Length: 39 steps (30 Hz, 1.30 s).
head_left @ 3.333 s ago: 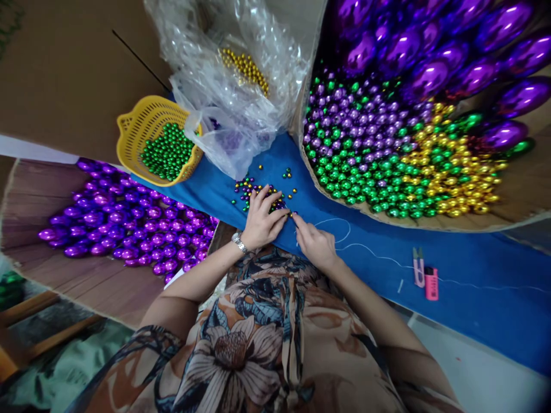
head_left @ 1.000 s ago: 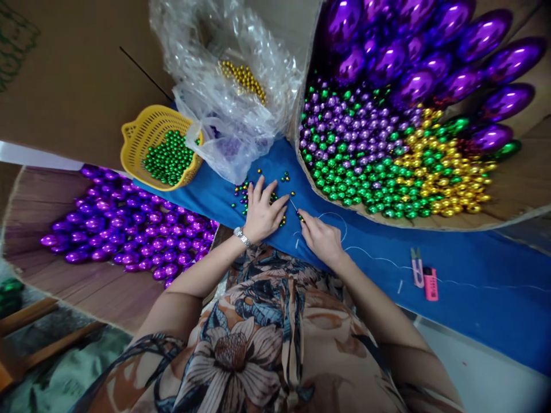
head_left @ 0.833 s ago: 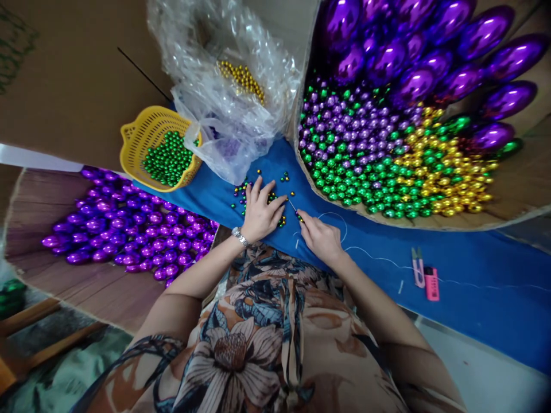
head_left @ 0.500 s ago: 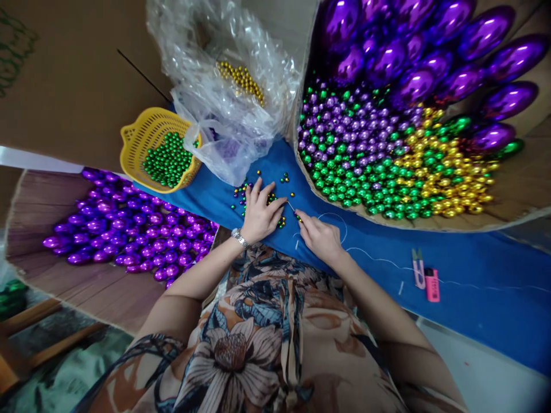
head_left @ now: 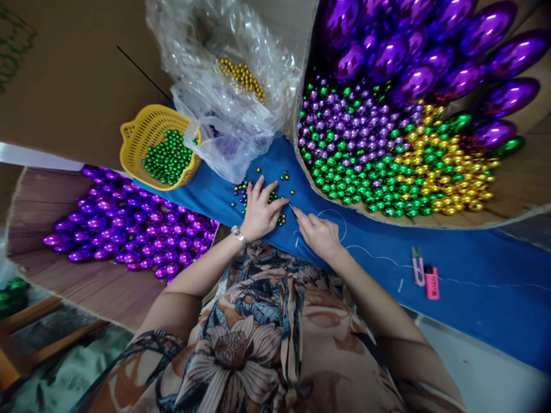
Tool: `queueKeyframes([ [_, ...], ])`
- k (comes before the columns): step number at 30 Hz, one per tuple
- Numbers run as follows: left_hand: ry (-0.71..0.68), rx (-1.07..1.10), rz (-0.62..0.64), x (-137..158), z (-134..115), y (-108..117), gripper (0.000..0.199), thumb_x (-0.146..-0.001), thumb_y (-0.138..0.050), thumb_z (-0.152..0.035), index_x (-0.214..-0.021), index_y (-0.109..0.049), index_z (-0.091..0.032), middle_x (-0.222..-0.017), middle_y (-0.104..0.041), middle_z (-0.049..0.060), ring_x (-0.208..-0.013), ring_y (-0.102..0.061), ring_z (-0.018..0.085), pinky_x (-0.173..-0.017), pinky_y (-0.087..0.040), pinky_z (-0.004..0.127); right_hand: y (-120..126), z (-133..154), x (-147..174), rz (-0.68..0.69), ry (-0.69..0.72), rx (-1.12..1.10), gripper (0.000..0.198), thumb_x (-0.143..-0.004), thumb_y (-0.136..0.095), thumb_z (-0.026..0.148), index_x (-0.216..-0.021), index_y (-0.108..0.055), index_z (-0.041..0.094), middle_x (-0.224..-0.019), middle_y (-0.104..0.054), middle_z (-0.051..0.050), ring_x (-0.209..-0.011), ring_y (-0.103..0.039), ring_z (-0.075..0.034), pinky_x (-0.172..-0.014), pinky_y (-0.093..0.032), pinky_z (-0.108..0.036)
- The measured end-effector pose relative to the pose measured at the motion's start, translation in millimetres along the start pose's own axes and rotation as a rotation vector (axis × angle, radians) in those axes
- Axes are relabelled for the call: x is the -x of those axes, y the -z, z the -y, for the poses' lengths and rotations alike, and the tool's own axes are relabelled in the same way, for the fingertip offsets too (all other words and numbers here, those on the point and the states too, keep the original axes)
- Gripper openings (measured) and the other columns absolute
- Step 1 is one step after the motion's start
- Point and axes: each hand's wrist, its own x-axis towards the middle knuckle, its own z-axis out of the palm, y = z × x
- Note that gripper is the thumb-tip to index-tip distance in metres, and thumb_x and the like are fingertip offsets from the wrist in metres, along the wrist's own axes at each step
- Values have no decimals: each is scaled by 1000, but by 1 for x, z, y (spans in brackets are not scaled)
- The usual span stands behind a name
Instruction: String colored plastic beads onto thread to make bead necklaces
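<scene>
My left hand (head_left: 262,213) lies with its fingers spread over a small pile of loose beads (head_left: 241,190) in green, gold and purple on the blue cloth (head_left: 379,252). Part of that pile is hidden under the palm and fingers. My right hand (head_left: 319,234) is closed in a pinch on a thin needle (head_left: 291,206), whose tip points at my left thumb. Whether needle and thumb touch, I cannot tell. White thread (head_left: 344,221) loops out beside my right hand and trails off to the right across the cloth.
A yellow basket (head_left: 138,129) holds green beads. Behind it, a clear plastic bag (head_left: 267,74) contains gold beads. A cardboard box (head_left: 520,172) of beads and large purple ovals stands at right; another box (head_left: 34,212) is at left. Snips (head_left: 417,267) lie by a pink lighter (head_left: 431,283).
My right hand has shifted slightly toward my left hand, and less of the needle shows. Beads visible at my right fingertips before are now out of sight. My left hand stays nearly in place.
</scene>
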Motion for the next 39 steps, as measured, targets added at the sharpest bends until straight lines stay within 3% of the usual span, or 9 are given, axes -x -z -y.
queueKeyframes([
  [4, 6, 32, -34, 2, -2, 5, 29, -95, -46, -27, -117, -65, -29, -141, -51, 7, -147, -23, 30, -117, -20, 62, -2, -3, 2, -62, 31, -43, 43, -100, -39, 30, -140, -53, 28, -83, -68, -4, -66, -60, -10, -64, -37, -24],
  [9, 42, 69, -76, 18, -4, 16, 26, -95, -46, -29, -111, -66, -24, -133, -58, 9, -144, -31, 28, -115, -29, 58, -5, -12, 30, -128, 176, -146, 39, -100, -40, 32, -136, -57, 28, -79, -68, -1, -66, -59, -7, -69, -40, -19],
  [15, -26, 67, -44, 47, -13, 15, 21, -91, -53, -30, -106, -67, -26, -133, -58, 7, -143, -32, 30, -116, -24, 61, -10, -8, 56, -107, 221, -179, 38, -100, -41, 31, -132, -60, 28, -85, -71, -2, -68, -62, -7, -68, -42, -18],
  [22, -64, -25, -41, 63, -13, 9, 26, -87, -60, -28, -112, -68, -31, -138, -54, 7, -144, -30, 32, -114, -26, 64, -9, -3, 53, -153, 199, -153, 36, -99, -43, 31, -129, -63, 28, -87, -73, 0, -66, -63, -7, -66, -43, -19],
  [39, -51, 32, -79, 71, -10, 5, 28, -87, -61, -26, -115, -66, -30, -138, -54, 6, -145, -29, 31, -115, -23, 63, -7, -2, 50, -207, 237, -127, 33, -98, -46, 30, -126, -65, 27, -76, -70, 3, -61, -61, -7, -60, -39, -22],
])
